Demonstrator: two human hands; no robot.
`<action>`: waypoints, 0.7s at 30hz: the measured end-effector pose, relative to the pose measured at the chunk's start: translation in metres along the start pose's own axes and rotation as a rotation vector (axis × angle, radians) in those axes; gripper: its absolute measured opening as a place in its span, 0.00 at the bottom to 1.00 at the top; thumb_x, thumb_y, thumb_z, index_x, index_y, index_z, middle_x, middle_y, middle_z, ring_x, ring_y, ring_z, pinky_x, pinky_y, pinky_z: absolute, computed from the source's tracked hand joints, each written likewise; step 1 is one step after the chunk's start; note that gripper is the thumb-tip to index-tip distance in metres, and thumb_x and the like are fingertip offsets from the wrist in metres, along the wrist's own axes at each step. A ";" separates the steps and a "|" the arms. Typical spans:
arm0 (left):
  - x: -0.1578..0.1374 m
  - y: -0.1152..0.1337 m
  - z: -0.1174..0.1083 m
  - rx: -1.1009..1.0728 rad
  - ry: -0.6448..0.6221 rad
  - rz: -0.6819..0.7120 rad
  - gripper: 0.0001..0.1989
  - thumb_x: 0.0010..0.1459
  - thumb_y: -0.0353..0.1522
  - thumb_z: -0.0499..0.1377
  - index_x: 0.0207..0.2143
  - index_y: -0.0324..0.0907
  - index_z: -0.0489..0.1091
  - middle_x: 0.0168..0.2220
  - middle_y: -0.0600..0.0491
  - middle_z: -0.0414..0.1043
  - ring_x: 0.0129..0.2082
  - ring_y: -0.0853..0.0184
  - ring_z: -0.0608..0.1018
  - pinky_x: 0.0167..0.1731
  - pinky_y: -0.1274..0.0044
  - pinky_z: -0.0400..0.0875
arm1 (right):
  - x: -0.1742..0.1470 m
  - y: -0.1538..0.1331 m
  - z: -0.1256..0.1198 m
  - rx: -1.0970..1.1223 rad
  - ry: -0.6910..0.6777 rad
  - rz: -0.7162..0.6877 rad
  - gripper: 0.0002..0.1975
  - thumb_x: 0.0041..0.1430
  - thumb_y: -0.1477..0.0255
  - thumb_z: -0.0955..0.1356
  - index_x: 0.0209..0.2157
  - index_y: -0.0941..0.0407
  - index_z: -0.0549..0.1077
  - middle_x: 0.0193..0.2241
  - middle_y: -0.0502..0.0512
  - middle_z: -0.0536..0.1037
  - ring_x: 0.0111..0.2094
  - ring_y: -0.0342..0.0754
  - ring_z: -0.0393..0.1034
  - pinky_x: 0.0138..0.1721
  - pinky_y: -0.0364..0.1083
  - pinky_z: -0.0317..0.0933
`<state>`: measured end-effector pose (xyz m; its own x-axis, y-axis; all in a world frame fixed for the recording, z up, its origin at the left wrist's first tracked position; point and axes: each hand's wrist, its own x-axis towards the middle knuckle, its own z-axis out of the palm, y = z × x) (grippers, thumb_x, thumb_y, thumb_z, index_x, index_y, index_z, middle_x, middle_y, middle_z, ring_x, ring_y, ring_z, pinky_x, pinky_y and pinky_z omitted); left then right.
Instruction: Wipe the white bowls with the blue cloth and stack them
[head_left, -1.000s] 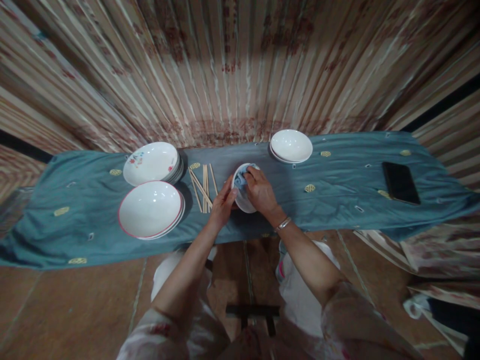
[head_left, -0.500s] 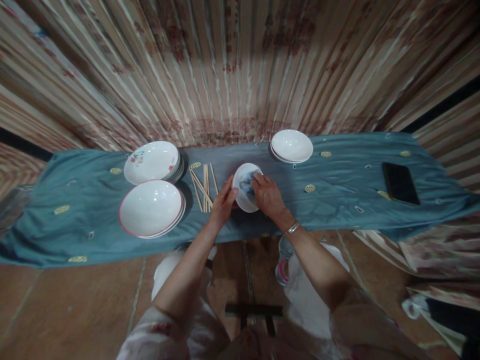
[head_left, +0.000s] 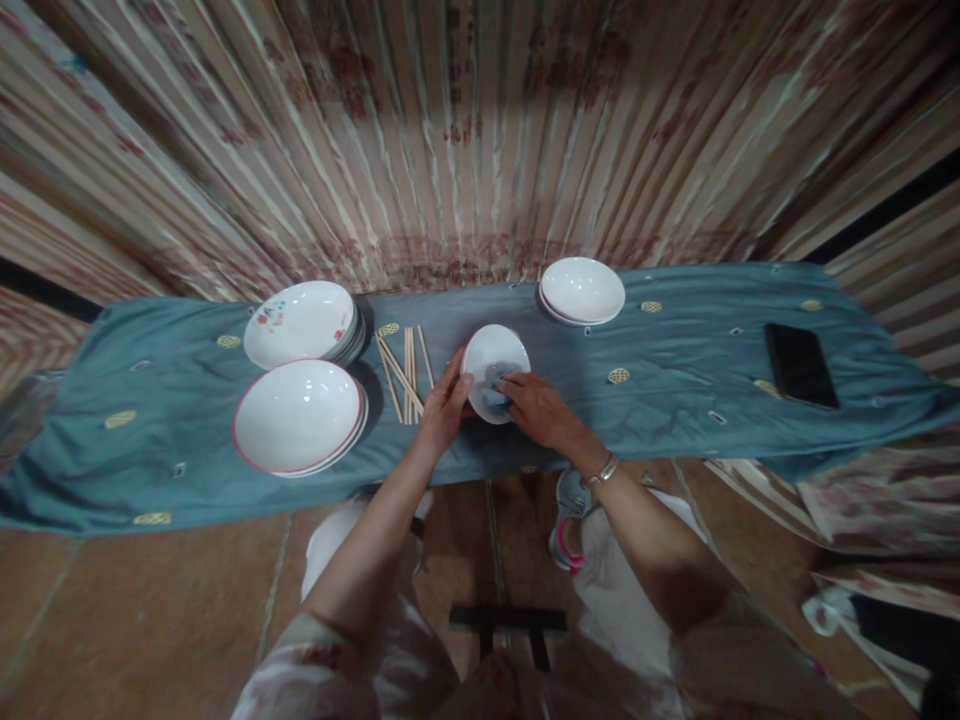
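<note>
A small white bowl [head_left: 495, 342] is tilted toward me above the front middle of the cloth-covered table. My left hand [head_left: 445, 404] grips its left rim, thumb on the near side. My right hand [head_left: 541, 408] is closed on a bluish cloth [head_left: 495, 388], pressed against the lower inside of the bowl. Part of the cloth is hidden under the fingers. Left of my left hand lie several wooden chopsticks [head_left: 409, 375], some of them crossed.
At the left stand a stack of flower-patterned plates [head_left: 300, 322] and, nearer, a stack of red-rimmed bowls [head_left: 297, 418]. White bowls [head_left: 583, 290] sit at the back, right of centre. A dark flat phone-like object [head_left: 800, 365] lies far right. A pleated curtain [head_left: 465, 130] hangs behind.
My right hand has moved the cloth down inside the bowl, from its upper right toward the lower part. My left hand keeps its hold on the rim.
</note>
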<state>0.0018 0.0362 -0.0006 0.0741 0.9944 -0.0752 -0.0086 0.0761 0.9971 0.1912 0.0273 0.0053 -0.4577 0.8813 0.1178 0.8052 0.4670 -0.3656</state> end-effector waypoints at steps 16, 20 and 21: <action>0.000 0.001 0.001 -0.022 -0.001 -0.005 0.35 0.61 0.48 0.59 0.67 0.45 0.63 0.68 0.48 0.63 0.62 0.51 0.71 0.56 0.61 0.75 | 0.004 -0.015 0.001 0.621 0.064 0.048 0.22 0.52 0.79 0.64 0.49 0.57 0.75 0.42 0.54 0.81 0.40 0.48 0.75 0.46 0.47 0.67; -0.001 0.001 0.001 -0.019 0.013 -0.003 0.34 0.60 0.47 0.60 0.66 0.47 0.64 0.69 0.49 0.62 0.63 0.51 0.71 0.53 0.64 0.77 | 0.010 -0.022 0.010 0.725 0.164 0.092 0.22 0.53 0.76 0.65 0.51 0.57 0.75 0.40 0.52 0.81 0.38 0.47 0.75 0.44 0.46 0.68; -0.001 0.002 0.002 -0.025 0.013 -0.008 0.34 0.60 0.48 0.60 0.66 0.47 0.64 0.69 0.50 0.62 0.63 0.51 0.71 0.51 0.65 0.79 | 0.011 -0.023 0.012 0.735 0.183 0.097 0.22 0.53 0.76 0.65 0.51 0.57 0.74 0.40 0.52 0.81 0.38 0.48 0.75 0.44 0.46 0.68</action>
<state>0.0034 0.0353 0.0013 0.0611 0.9946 -0.0838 -0.0332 0.0859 0.9957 0.1630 0.0255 0.0041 -0.2761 0.9438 0.1817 0.3507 0.2749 -0.8952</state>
